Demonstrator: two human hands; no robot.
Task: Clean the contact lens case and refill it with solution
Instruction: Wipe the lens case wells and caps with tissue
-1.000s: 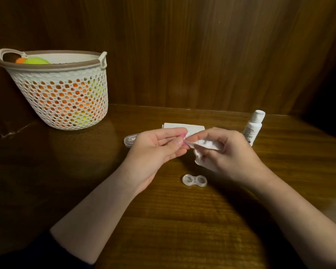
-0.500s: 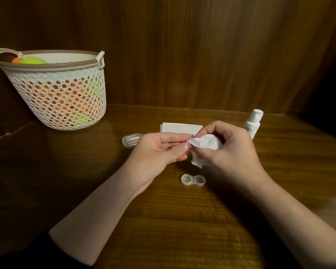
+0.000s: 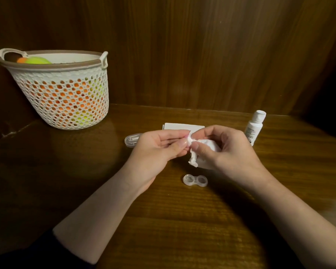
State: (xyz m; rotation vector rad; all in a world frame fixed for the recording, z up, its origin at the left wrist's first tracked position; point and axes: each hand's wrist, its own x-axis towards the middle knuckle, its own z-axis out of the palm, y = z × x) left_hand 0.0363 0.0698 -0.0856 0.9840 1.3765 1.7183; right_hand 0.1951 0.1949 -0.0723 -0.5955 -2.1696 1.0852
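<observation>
On the dark wooden surface a white lattice basket with orange and yellow-green things inside stands at ten o'clock, well apart from the rest. Over the middle, the left hand pinches something small and pinkish at its fingertips, too hidden to name, against a crumpled white tissue gripped by the right hand. A white solution bottle stands upright at two o'clock, a folded white paper lies at twelve, a clear oval container sits just beyond the left hand, and the clear lens case, both wells uncapped, lies at six o'clock below the hands.
</observation>
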